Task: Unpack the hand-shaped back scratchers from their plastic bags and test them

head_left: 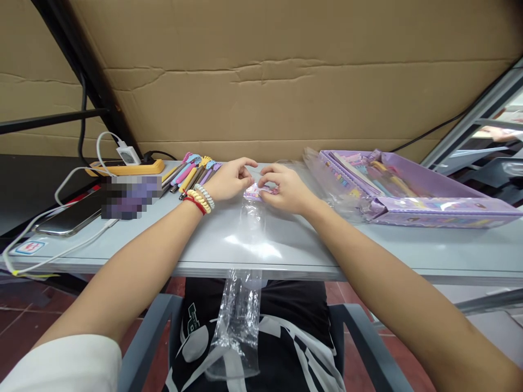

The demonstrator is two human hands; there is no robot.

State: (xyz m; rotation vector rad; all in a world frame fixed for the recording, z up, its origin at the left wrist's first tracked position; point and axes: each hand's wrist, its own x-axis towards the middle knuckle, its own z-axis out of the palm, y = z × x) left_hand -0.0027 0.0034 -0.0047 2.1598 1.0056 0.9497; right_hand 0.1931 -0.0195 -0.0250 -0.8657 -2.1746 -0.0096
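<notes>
My left hand (pixel 232 179), with beaded bracelets and a red cord at the wrist, is curled with its thumb and fingers drawn together; what they hold, if anything, is hidden. Facing it, my right hand (pixel 285 188) pinches a small pink printed piece (pixel 251 192) at the top of a long clear plastic sleeve (pixel 239 326). The sleeve runs toward me over the table edge and hangs onto my lap. Left of my left hand lies a row of colourful pens (pixel 190 173) with figure-shaped tops.
A lilac box (pixel 441 211) with stationery inside lies at the right, beside crumpled clear plastic (pixel 335 188). At the left are a phone (pixel 69 216), white cables and a yellow power strip (pixel 153 167). Cardboard (pixel 286 103) walls the back of the grey table (pixel 204 247).
</notes>
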